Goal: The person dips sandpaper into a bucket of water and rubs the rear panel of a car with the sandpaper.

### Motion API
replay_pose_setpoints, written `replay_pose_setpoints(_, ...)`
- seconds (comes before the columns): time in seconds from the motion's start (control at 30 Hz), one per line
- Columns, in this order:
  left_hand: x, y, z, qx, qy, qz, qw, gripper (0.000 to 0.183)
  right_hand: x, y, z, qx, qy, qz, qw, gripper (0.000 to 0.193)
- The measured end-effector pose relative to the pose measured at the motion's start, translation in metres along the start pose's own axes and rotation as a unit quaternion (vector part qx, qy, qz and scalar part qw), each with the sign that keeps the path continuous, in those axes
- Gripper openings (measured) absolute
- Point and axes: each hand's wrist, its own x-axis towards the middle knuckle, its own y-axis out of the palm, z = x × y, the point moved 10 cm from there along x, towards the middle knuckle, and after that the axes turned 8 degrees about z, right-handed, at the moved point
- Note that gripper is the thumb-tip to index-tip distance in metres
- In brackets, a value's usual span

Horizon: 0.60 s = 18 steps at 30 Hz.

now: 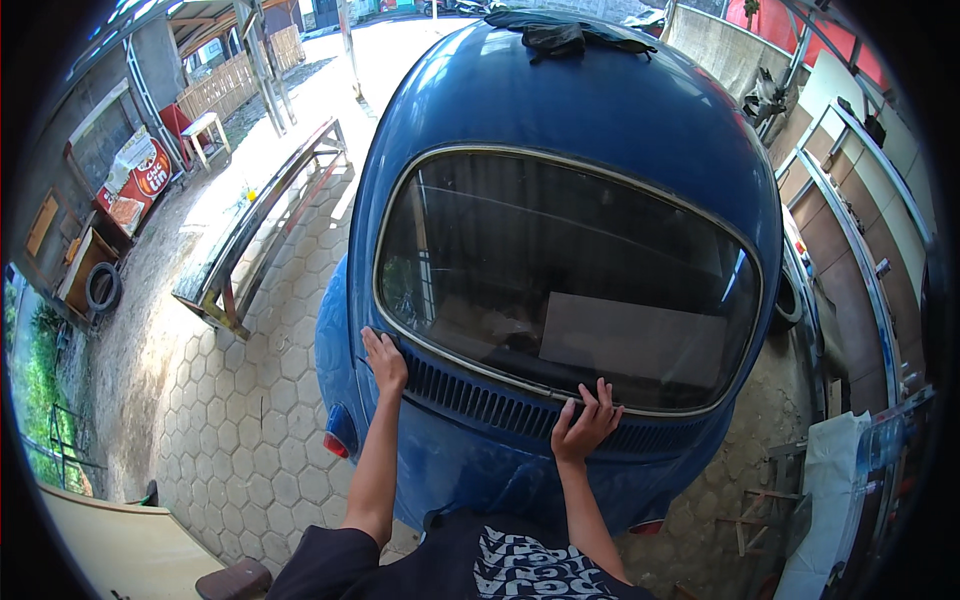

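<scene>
A blue rounded car (480,100) stands in front of me with its rear toward me. Its dark rear window (500,235) has a pale metal trim, and a slotted vent panel (470,392) runs below the glass. My left hand (386,364) lies with fingers extended on the bodywork beside the left end of the vents, holding nothing. Fingers apart, my right hand (588,424) rests over the vents, its fingertips at the lower window trim. Beneath that palm the surface is hidden. Through the glass, a flat brownish panel (630,335) shows low inside.
A dark cloth (560,38) lies on the car roof. To the left, a long bench (270,215) stands on hexagonal pavers. Metal frames and boards (860,250) line the right side. A pale board (120,545) sits at lower left.
</scene>
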Motion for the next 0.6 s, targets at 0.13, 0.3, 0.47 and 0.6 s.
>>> replay_pose_setpoints(0.13,0.013,0.001,0.022,-0.028,-0.014,0.003,0.999,0.063,0.002,0.000,-0.001,0.000,0.007,0.003,1.000,0.030)
replay_pose_setpoints(0.3,-0.014,0.006,0.051,-0.012,-0.062,0.034,0.997,0.063,0.002,-0.003,-0.005,0.001,0.014,-0.002,1.000,0.029)
replay_pose_setpoints(0.47,0.029,-0.002,0.083,0.018,-0.108,0.059,0.992,0.063,0.001,0.000,0.002,0.005,0.010,0.000,1.000,0.029)
replay_pose_setpoints(0.6,-0.023,0.015,0.055,-0.030,-0.046,0.055,0.997,0.063,0.001,-0.003,-0.008,-0.008,0.015,-0.003,1.000,0.029)
